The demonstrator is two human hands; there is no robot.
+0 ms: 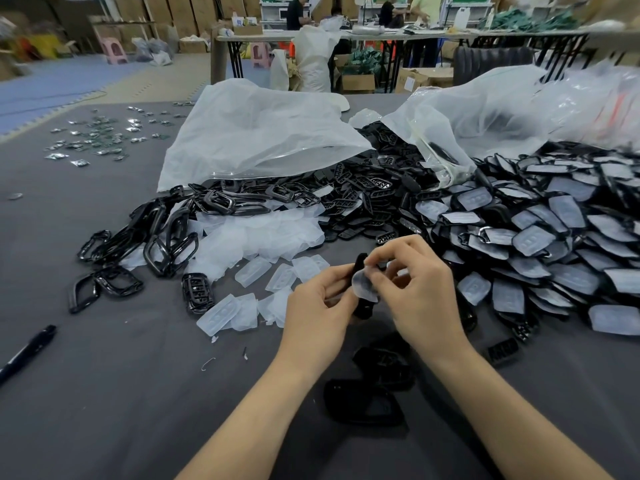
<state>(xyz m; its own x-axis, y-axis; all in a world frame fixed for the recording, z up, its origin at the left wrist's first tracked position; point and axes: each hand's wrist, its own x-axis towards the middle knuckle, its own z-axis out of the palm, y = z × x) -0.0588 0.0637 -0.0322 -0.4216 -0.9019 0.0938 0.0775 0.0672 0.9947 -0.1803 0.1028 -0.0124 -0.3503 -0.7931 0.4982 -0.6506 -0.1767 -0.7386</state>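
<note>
Above the grey table, my left hand (317,308) grips a black plastic shell (364,306) held on edge. My right hand (417,289) pinches a clear silicone pad (362,284) against that shell, fingers curled over its top. Loose clear silicone pads (249,271) lie just beyond my hands. Black frames (166,237) sit in a heap to the left. A large pile of black shells fitted with pads (540,237) spreads to the right. Two black shells (381,368) lie on the table under my wrists.
Two translucent plastic bags (256,133) spill black parts at mid-table. A black marker (26,351) lies at the left edge. Small circuit boards (100,136) are scattered far left. People work at tables (381,34) in the background, among cardboard boxes.
</note>
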